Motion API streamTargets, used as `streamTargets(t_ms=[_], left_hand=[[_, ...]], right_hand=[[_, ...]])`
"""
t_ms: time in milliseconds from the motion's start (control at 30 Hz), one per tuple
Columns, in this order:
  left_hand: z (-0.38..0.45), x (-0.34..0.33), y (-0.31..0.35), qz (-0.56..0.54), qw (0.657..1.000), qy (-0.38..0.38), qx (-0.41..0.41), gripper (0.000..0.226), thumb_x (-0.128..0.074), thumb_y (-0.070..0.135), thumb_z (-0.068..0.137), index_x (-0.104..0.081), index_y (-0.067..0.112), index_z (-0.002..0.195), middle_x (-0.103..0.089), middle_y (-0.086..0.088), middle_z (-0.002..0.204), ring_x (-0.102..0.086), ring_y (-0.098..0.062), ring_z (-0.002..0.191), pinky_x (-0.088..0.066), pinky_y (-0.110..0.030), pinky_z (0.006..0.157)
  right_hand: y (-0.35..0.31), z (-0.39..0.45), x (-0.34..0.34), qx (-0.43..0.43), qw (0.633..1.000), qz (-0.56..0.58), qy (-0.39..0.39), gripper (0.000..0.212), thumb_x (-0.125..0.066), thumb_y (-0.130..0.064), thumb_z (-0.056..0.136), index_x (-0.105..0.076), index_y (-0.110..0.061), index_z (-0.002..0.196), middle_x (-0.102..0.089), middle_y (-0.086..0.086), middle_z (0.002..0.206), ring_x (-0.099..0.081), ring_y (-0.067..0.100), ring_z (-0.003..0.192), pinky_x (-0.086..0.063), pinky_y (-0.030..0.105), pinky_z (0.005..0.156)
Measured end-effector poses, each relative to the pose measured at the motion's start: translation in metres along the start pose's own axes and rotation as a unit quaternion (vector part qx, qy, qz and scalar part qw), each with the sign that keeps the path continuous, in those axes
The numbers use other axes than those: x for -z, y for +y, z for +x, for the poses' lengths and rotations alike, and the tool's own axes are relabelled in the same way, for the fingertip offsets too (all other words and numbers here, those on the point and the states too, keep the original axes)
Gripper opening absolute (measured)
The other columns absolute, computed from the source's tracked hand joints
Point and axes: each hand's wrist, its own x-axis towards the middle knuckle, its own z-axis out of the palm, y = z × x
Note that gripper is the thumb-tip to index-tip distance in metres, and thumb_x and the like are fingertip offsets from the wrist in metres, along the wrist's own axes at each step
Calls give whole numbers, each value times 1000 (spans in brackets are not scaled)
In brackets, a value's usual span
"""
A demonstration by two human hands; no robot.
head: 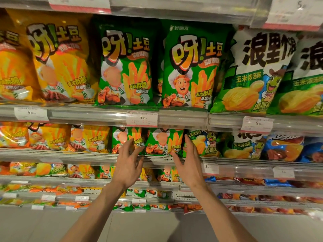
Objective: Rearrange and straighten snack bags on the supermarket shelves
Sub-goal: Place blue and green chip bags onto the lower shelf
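Mid-frame, the left hand [128, 158] and right hand [187, 158], both with fingers spread, flank a green snack bag [161, 143] on the shelf [87, 154]

Upper shelf, left: yellow-orange snack bags [59, 63] with orange fry pictures and a white-hatted chef figure. Centre: two green bags [189, 67] with the same chef, orange fries, and orange-yellow lettering outlined in black. Right: green-and-white bags [257, 72] with bold black characters, yellow ridged chips and a green cartoon creature. Price tags [142, 119] white, pink-red lower edge. Lower right: blue bag [283, 147] with orange chips.
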Motion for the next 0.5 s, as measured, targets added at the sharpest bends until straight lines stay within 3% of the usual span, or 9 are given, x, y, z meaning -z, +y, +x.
streamTargets(t_ms=[67,200,367,500], left_hand=[[-1,-2,2,-8,1000,-6,4,50,-63,18,97,-54,16,146,-23,-19,164,-20,-38,152,-25,-55,123],[-3,-8,6,4,1000,-20,15,59,-59,20,98,-42,23,155,-8,-16,170,-1,-35,158,-11,-51,128],[-1,-11,8,26,999,-37,30,64,-58,22,99,-35,27,158,-1,-15,170,5,-34,158,-11,-51,128],[-10,-15,7,24,998,-46,22,66,-58,23,99,-31,28,160,7,-12,171,14,-31,157,-9,-48,128]], right_hand=[[1,-8,-3,37,999,-38,-6,78,-57,-41,101,-11,-33,162,-23,-5,166,-30,14,150,-35,34,118],[5,-15,-8,31,995,-78,-59,78,-52,-41,103,-1,-40,162,-16,-10,169,-15,11,155,-23,37,125],[-1,-2,-1,12,992,-87,-89,76,-52,-37,104,-4,-38,162,-22,-4,167,-17,17,154,-20,37,125],[0,-10,1,8,985,-116,-124,78,-49,-35,105,5,-39,161,-7,-4,171,-5,16,158,-10,33,125]])
